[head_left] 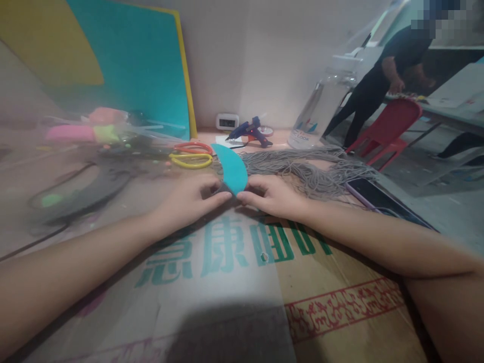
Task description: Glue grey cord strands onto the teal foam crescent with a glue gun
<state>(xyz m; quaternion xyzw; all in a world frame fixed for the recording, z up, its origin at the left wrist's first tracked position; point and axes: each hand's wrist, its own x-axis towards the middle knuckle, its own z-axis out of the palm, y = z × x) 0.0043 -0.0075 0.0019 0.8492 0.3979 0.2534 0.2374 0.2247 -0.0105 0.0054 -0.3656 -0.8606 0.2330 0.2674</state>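
A curved turquoise cut-out piece (233, 169), shaped like a leaf or crescent, stands up between my two hands over the cardboard. My left hand (202, 195) pinches its lower left end, where a bit of dark grey material shows by the fingers. On the other side, my right hand (266, 194) has thumb and fingers closed on the lower tip. The two thumbs nearly meet there. Just behind lie scissors with red and yellow handles (192, 154), their blades hidden. Grey cord (313, 171) is spread in a loose bundle behind my right hand.
A dark blue glue gun (251, 132) and a small white digital clock (227, 121) stand by the wall. A clear bottle (317, 111) is right of them, a phone (389, 201) nearer. Turquoise and yellow sheets (143, 65) lean at left. A person (393, 65) stands beyond a red chair (393, 128).
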